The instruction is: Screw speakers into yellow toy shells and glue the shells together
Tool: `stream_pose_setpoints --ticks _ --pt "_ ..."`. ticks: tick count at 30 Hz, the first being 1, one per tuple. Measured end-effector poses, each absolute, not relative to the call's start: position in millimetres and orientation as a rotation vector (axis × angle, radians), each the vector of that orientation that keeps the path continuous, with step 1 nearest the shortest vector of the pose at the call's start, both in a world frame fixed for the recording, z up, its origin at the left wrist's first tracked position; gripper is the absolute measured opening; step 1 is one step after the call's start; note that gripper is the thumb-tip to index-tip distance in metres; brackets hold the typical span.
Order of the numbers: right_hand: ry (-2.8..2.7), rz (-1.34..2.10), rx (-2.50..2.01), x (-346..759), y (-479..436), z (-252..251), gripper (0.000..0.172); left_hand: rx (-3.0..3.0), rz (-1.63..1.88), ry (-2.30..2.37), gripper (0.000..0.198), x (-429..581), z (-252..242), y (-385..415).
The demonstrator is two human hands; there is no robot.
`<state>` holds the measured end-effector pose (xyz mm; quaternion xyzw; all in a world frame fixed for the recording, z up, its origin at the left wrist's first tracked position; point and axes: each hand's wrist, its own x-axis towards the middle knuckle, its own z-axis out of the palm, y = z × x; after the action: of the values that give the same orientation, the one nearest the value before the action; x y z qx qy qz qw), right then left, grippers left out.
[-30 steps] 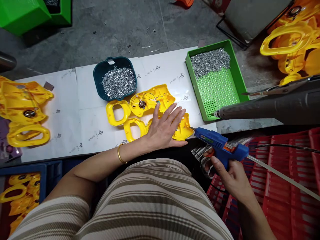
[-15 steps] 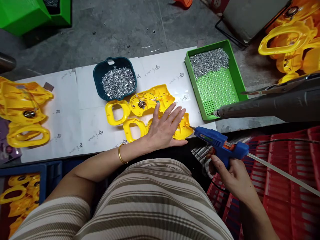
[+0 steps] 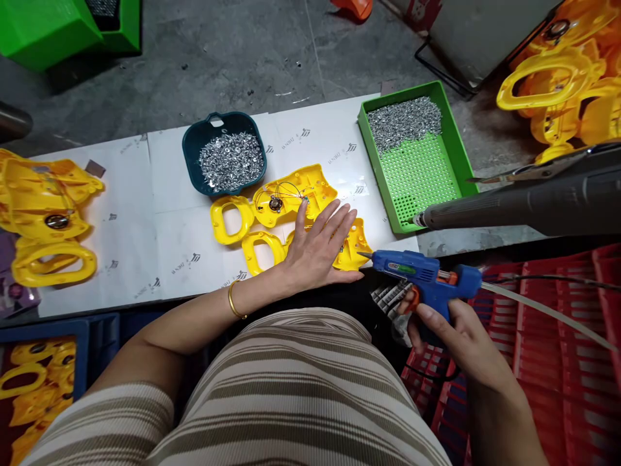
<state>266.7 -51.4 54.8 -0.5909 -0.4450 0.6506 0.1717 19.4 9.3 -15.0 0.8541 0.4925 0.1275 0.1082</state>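
On paper-covered bench (image 3: 169, 194), head view: dark teal basket (image 3: 190, 165) heaped with small metal pieces (image 3: 230, 160); green tray (image 3: 455, 133) with similar pieces piled in far part, perforated floor showing nearer person. Below bench's left end, blue crate (image 3: 81, 359) holding yellow parts (image 3: 39, 395). Left hand (image 3: 317, 249) open, fingers spread over nearer yellow shell (image 3: 356, 252), hiding its middle; farther yellow shell (image 3: 317, 184) just beyond. Right hand (image 3: 460, 333) gripping blue glue gun (image 3: 412, 266), nozzle near nearer shell's right end.
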Motion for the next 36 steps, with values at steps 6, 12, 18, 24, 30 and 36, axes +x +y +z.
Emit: stream_pose_setpoints --ticks 6,12,18,24,30,36 --pt "-1.05 1.744 -1.394 259.6 -49.6 50.1 0.03 2.524 0.529 1.479 0.079 4.3 -9.6 14.7" --pt "-1.675 1.151 -1.655 245.5 -3.6 38.4 0.034 2.34 0.568 1.911 0.073 -22.8 -7.8 60.4" --pt "-1.931 1.086 -1.767 233.2 38.9 36.7 0.045 2.369 0.452 1.826 0.082 -21.7 -16.8 77.2" --pt "-1.975 1.104 -1.738 232.3 47.4 31.1 0.047 2.364 0.453 1.801 0.083 -19.6 -18.7 76.3" --pt "-2.051 1.046 -1.801 231.4 48.6 26.9 0.057 2.343 0.455 1.802 0.083 -19.4 -16.3 76.8" --pt "-2.048 1.054 -1.784 228.4 50.6 27.7 0.062 2.346 0.456 1.79 0.082 -19.9 -16.1 76.4"
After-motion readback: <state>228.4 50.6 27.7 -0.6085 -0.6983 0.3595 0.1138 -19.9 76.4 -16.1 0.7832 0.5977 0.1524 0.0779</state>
